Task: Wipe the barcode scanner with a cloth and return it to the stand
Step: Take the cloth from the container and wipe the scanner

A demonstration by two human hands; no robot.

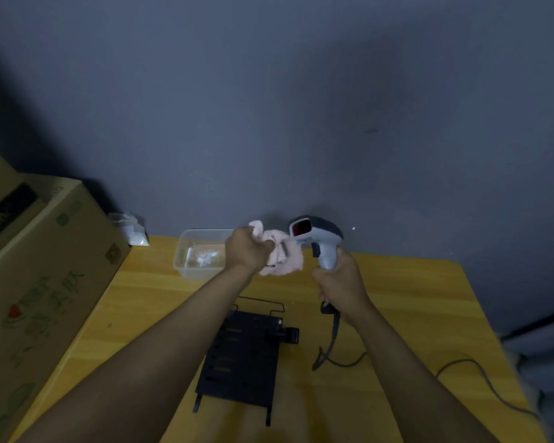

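My right hand (339,284) grips the handle of a grey barcode scanner (320,239), held upright above the table with its red window facing left. My left hand (248,251) holds a crumpled pink cloth (285,254) that touches the scanner's head and neck from the left. The scanner's dark cable (335,340) hangs from below my right hand and trails across the table to the right. A black flat stand (243,356) with a wire frame lies on the yellow wooden table (413,298), beneath my forearms.
A clear plastic tub (199,254) sits at the back of the table, left of my left hand. A large cardboard box (42,282) stands along the table's left side. A small white packet (131,230) leans by the grey wall.
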